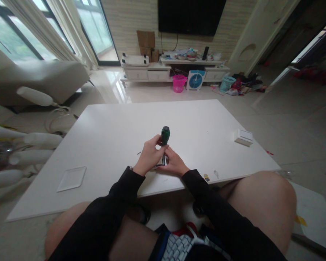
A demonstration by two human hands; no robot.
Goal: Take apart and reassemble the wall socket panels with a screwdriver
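A screwdriver with a dark green handle stands nearly upright above the table near its front edge. My left hand is closed round the lower handle, with fingers and thumb at its base. Just right of it, my right hand is closed low by the screwdriver's shaft, fingers bent round a small shiny, dark-edged piece. Fingers hide most of that piece, so its kind does not show. A short thin dark item lies left of my left hand.
On the white table, a white square frame lies at left and a white switch-like block at right. A colourful scrap and a greyish scrap lie near the front edge. White padded bars stand left of the table.
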